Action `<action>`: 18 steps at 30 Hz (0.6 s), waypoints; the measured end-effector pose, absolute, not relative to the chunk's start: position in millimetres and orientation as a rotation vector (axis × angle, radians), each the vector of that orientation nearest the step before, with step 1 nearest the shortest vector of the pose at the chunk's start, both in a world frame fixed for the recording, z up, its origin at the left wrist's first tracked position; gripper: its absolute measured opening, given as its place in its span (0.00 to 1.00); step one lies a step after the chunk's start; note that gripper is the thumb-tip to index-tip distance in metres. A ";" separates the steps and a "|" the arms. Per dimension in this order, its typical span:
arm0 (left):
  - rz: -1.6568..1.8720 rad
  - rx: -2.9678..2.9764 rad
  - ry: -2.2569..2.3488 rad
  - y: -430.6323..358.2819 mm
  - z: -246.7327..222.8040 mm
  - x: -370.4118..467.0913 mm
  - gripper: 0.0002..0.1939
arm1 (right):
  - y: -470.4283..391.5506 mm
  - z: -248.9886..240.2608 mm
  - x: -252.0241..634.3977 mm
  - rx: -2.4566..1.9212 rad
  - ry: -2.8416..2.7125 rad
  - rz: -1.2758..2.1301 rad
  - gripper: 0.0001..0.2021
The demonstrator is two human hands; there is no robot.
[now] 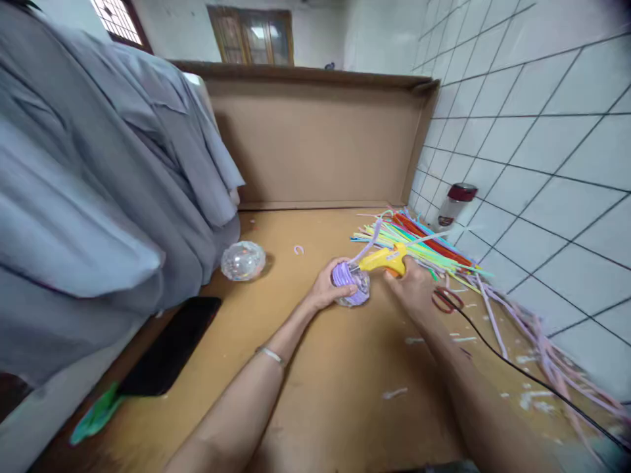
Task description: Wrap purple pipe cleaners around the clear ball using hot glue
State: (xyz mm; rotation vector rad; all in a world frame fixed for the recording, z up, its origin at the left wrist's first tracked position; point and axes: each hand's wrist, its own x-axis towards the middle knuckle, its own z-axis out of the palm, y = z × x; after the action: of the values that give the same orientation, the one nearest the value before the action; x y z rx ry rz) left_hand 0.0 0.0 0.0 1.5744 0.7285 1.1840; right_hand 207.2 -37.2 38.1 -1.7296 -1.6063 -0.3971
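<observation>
Near the middle of the table, my left hand (328, 287) holds a clear faceted ball (362, 289) partly wrapped in purple fuzzy stem. A loose end of the purple stem (369, 242) sticks up from it. My right hand (413, 284) grips a yellow glue gun (384, 259), its nozzle at the wrapped side of the ball. Whether the nozzle touches the stem is too small to tell. Another clear faceted ball (243, 261) rests on the table to the left, with a small pink curved piece (298, 249) between it and my hands.
Colourful stems (424, 243) lie at the back right beside a red-lidded jar (453, 205). Red-handled scissors (447, 300) and a black cord (513, 361) are by my right arm. A black flat object (170, 345) lies left, below hanging grey clothes (162, 131). Cardboard (315, 141) stands behind.
</observation>
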 end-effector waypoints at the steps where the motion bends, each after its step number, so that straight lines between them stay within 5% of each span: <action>1: 1.185 1.578 0.739 0.3 0.4 0.1 0.41 | -37.4 37.9 207.9 -1.723 -1.613 -0.399 0.14; 18: 1.179 1.597 0.771 -0.7 5.2 -0.6 0.42 | -37.4 38.7 207.8 -1.736 -1.574 -0.401 0.14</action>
State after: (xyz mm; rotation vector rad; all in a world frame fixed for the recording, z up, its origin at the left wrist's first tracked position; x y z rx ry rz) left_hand -0.6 -0.7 5.2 1.5968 0.7708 1.1794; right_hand 207.8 -37.4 38.7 -1.7360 -1.5739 -0.4015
